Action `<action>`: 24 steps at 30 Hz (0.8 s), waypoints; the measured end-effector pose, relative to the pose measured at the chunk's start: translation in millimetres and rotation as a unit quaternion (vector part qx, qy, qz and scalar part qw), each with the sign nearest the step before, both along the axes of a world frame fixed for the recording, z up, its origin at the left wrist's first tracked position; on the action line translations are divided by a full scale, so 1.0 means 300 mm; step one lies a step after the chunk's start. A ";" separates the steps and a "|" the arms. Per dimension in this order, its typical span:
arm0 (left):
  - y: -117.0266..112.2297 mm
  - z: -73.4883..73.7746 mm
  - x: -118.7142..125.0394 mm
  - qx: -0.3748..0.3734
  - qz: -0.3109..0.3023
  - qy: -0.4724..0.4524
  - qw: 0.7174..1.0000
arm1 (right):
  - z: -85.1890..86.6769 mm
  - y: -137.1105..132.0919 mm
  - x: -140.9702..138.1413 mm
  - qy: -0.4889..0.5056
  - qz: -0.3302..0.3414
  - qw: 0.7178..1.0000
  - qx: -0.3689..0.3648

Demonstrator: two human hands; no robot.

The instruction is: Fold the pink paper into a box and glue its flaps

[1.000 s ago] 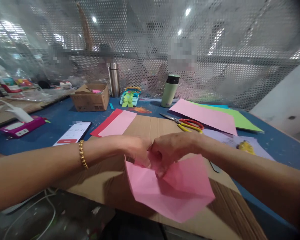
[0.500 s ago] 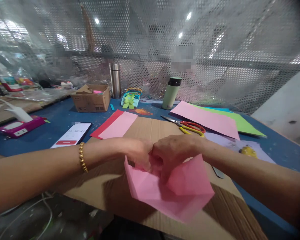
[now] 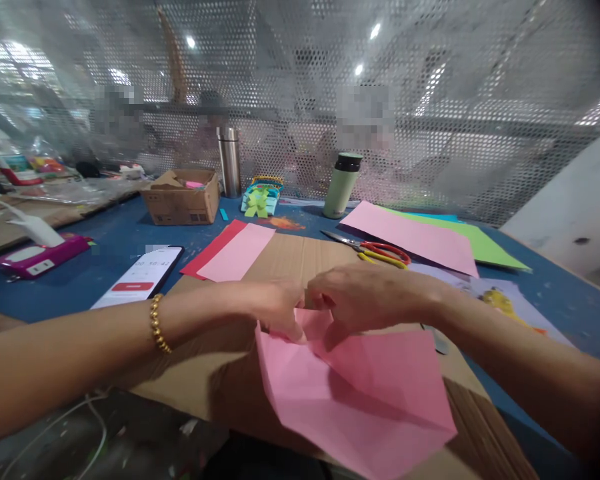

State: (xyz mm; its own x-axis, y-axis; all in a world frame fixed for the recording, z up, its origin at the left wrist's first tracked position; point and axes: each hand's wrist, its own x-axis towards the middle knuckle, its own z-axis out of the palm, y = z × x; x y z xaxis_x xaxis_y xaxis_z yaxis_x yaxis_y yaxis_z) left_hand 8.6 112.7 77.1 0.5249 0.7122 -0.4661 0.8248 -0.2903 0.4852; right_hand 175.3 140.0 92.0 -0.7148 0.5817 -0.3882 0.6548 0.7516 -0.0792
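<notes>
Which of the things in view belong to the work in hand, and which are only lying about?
Seemingly in the work:
folded pink paper, held by left hand and right hand
cardboard beneath it
scissors, perhaps, though unheld

Probably just lying about:
phone
power strip
box
steel flask
green bottle

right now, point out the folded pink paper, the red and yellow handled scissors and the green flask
Folded pink paper [image 3: 360,393]: head view, inner surface near its middle.
Scissors [image 3: 369,246]: head view, red handle near the pivot.
Green flask [image 3: 341,193]: head view, body below the black collar.
</notes>
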 end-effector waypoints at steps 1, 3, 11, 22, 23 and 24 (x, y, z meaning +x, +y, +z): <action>-0.001 -0.001 -0.002 0.000 0.005 0.011 1.000 | -0.003 -0.005 0.012 0.025 -0.009 0.999 0.018; 0.000 -0.005 -0.003 0.007 0.011 0.030 0.999 | -0.010 -0.015 0.026 0.057 -0.020 0.998 0.018; 0.003 -0.038 -0.026 0.047 0.012 0.003 0.999 | -0.071 0.031 0.013 0.062 -0.031 0.995 -0.065; 0.006 -0.054 -0.031 0.049 0.004 -0.004 0.999 | -0.062 0.001 0.005 0.050 -0.044 0.993 -0.094; 0.007 -0.054 -0.030 0.047 0.006 -0.002 0.999 | -0.058 -0.004 0.001 0.049 -0.042 0.993 -0.103; 0.007 -0.053 -0.028 0.044 0.008 0.000 0.999 | -0.053 -0.009 -0.001 0.050 -0.037 0.992 -0.110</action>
